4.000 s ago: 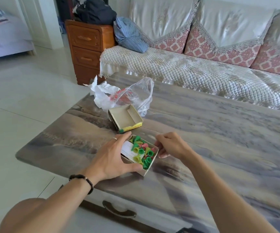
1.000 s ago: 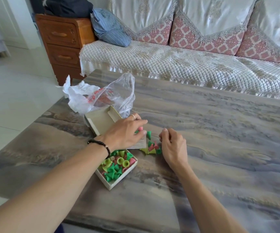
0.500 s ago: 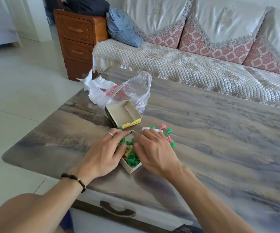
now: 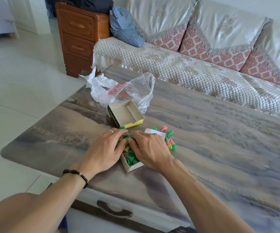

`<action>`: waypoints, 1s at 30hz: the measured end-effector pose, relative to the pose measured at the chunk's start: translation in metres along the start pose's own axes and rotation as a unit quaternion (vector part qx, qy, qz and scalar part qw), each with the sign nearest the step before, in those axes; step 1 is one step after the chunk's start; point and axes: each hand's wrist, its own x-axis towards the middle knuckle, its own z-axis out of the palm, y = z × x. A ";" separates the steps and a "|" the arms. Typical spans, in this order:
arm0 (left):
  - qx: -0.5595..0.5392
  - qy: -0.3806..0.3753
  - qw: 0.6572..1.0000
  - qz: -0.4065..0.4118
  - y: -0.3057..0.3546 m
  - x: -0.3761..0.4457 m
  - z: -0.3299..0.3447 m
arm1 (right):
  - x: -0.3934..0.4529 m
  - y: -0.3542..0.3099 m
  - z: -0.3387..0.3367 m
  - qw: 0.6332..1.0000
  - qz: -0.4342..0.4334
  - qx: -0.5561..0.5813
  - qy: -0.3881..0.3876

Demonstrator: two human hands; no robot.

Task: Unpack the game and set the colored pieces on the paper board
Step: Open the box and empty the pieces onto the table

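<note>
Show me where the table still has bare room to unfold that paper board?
Bare table stretches right of the loose pieces toward the sofa. Another patch lies left of the left hand. It is crowded around the box, lid and plastic bag.

The table [image 4: 220, 132] looks glossy and marbled. At its eleven o'clock, a thin clear plastic bag [image 4: 135, 91] crinkles beside a matt cardboard lid [image 4: 125, 113]. The pieces [image 4: 169, 137] look plastic.

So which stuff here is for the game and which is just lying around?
For the game: box of pieces, loose pieces, folded paper, empty lid, left hand, right hand.
Just lying about: plastic bag, crumpled paper, blue bag.
</note>
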 end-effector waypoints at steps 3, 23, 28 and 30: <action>-0.003 0.005 1.000 0.002 0.001 0.003 -0.001 | 0.006 0.001 0.000 1.000 0.009 0.010 -0.011; 0.046 0.015 0.999 0.007 -0.007 0.006 -0.021 | 0.025 0.020 -0.003 0.829 0.382 0.359 0.194; 0.101 0.026 0.993 0.055 0.003 0.009 -0.024 | 0.010 0.049 0.002 0.956 0.271 0.110 0.025; 0.132 0.011 0.986 0.100 0.013 0.012 -0.021 | 0.009 0.046 0.003 0.972 0.214 0.099 -0.001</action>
